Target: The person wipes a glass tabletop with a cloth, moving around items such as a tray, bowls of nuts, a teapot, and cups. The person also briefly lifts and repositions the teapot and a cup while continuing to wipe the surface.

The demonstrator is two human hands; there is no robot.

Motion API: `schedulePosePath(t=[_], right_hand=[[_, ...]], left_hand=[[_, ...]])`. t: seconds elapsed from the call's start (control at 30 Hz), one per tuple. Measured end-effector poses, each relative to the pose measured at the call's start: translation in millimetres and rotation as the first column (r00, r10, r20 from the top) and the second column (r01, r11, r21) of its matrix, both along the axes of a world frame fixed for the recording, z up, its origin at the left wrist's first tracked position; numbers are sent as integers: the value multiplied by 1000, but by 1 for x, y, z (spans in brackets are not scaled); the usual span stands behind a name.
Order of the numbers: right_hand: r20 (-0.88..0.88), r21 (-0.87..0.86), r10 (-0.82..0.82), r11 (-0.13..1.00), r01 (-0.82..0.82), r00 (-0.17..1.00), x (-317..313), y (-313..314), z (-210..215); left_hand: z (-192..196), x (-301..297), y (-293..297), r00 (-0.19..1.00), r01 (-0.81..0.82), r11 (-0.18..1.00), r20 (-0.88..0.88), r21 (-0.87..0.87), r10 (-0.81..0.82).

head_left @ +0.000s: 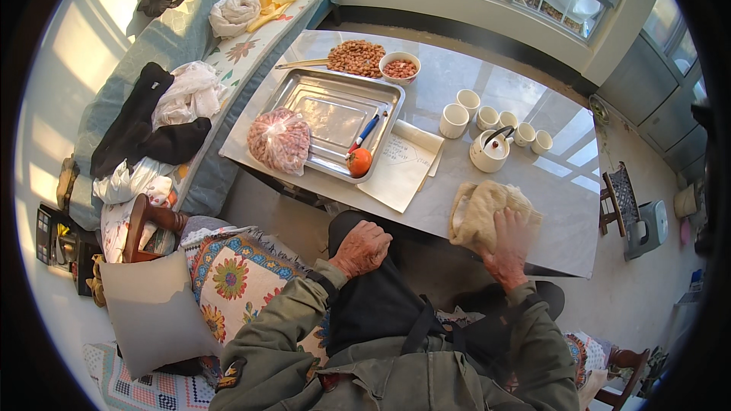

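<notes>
Clothes (164, 118) lie heaped on the bed at my far left, dark and white pieces tangled together, with a patterned cushion (232, 278) nearer my knee. On the worktop (533, 183) the first thing along is a clear bag (279, 141) of reddish nuts, sitting on the corner of a steel tray (335, 114). A pen (365, 132) and a small red fruit (359, 161) rest at the tray's near edge, and beyond it are a heap of nuts (356, 57) and a bowl (400, 67). A sheet of paper (400, 171) lies just beside the tray.

My left hand (361, 249) rests on my dark apron below the worktop edge, fingers curled loosely, holding nothing. Further along stand white cups (468, 110) and a little teapot (489, 151).

My right hand (509, 247) lies flat, fingers spread, pressed down on a cream cloth (480, 213) near the front edge of the worktop, in front of the teapot. The cloth is bunched and folded on itself. I judge it soft, light and limp: it will sag and unfold if lifted by one corner, and it should slide easily on this smooth, glossy top. Gathering a thick fold in the middle, or pinching two edges together, looks like the surest hold. Nothing about it seems fragile, though the teapot is close enough to mind.
</notes>
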State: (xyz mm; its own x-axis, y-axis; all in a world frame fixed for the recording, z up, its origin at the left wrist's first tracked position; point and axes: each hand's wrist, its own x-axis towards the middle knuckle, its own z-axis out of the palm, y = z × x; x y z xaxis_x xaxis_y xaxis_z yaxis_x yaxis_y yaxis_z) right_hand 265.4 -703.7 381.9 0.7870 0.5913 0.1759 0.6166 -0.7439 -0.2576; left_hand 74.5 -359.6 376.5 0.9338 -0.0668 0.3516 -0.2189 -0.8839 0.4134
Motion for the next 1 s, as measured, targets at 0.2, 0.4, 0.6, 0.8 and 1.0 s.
schedulePosePath(t=[0.2,0.4,0.6,0.8,1.0], right_hand=[[-10,-10,32,999,-32,999,-5,7,0],[1,-7,55,998,-55,998,-11,15,1],[-5,-7,68,998,-68,998,-15,21,3],[-10,-19,83,996,-83,996,-19,27,4],[-19,-29,99,995,-99,995,-24,33,6]], left_hand=[[-1,0,0,1000,1,1000,-4,2,-1],[0,0,0,1000,0,1000,-9,1,0],[1,1,-1,1000,-2,1000,-9,2,2],[2,1,-1,1000,-2,1000,-26,3,2],[3,1,-1,1000,0,1000,-16,3,0]])
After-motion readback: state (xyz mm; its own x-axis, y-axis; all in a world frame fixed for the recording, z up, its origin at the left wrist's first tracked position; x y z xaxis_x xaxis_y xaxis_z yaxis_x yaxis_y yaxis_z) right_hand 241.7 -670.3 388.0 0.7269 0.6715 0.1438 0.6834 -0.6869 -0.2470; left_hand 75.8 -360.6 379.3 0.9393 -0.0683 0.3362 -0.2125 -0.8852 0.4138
